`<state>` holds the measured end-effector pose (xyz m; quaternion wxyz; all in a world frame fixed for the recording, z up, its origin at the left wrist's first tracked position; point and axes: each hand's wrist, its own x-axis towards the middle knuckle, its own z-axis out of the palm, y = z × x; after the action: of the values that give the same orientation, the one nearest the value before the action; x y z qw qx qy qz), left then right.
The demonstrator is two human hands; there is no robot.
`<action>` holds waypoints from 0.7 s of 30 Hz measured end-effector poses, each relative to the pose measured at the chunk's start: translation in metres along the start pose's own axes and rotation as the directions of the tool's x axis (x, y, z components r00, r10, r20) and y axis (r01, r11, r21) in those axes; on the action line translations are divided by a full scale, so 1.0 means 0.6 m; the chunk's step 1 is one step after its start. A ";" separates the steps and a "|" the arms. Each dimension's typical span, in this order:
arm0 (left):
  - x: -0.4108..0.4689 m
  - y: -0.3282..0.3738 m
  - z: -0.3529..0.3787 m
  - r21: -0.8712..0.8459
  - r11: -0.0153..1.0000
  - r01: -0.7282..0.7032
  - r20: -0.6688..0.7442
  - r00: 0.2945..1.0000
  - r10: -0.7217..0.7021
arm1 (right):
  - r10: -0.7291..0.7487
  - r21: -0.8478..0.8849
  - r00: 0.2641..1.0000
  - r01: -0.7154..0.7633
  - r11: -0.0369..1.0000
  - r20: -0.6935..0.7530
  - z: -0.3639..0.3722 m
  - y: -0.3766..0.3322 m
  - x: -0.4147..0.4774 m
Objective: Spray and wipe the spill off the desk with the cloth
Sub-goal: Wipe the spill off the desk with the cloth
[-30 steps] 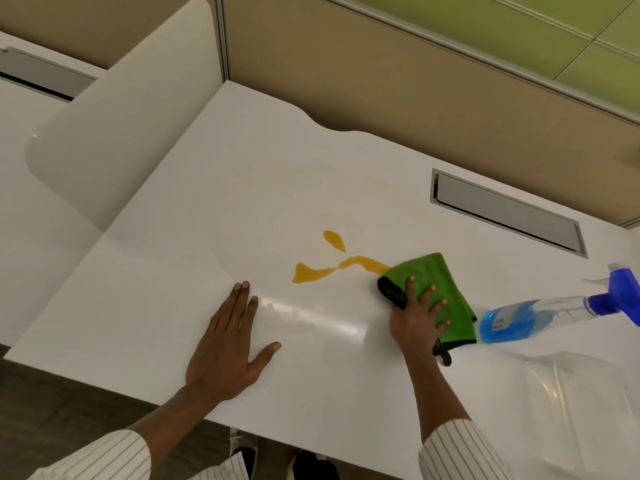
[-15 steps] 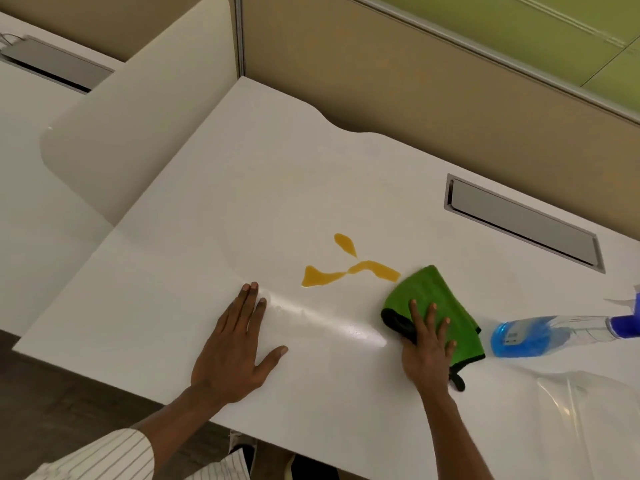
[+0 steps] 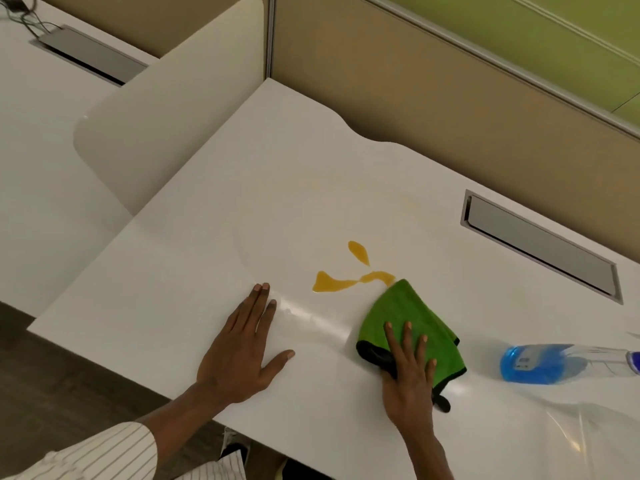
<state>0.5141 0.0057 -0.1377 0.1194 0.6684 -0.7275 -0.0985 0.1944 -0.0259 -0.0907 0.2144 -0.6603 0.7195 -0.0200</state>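
An orange-yellow spill (image 3: 349,271) lies in thin streaks near the middle of the white desk (image 3: 207,265). A folded green cloth (image 3: 408,317) with a dark edge lies just right of it, its far tip touching the spill's right end. My right hand (image 3: 410,372) presses flat on the near part of the cloth, fingers spread. My left hand (image 3: 242,348) rests flat on the desk, left of the spill, holding nothing. A clear spray bottle (image 3: 540,363) with blue liquid lies on its side to the right of the cloth.
A grey cable hatch (image 3: 540,247) is set into the desk at the back right. Beige partition panels (image 3: 415,98) rise behind the desk and a curved cream divider (image 3: 166,112) on the left. A clear plastic sheet (image 3: 588,441) lies at the near right corner.
The cloth under my right hand slid back from the spill, then forward to touch its right end again. My left hand stays flat. The view has drifted, so the bottle's nozzle is cut off.
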 end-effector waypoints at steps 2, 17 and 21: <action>0.001 0.000 0.000 -0.002 1.000 -0.002 -0.008 1.000 0.002 | 0.045 0.046 0.999 -0.044 0.998 -0.012 -0.007 0.004 0.019; 0.001 -0.002 0.006 0.002 1.000 -0.002 -0.024 1.000 0.003 | -0.088 -0.128 0.995 0.092 0.987 0.039 -0.013 -0.013 0.054; 0.000 0.000 0.008 0.011 1.000 -0.008 -0.041 0.999 0.009 | -0.060 -0.094 0.997 0.065 0.993 0.054 -0.009 -0.004 0.040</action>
<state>0.5129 0.0056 -0.1421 0.1312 0.6678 -0.7283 -0.0802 0.1939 -0.0508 -0.0916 0.2001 -0.6922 0.6929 0.0246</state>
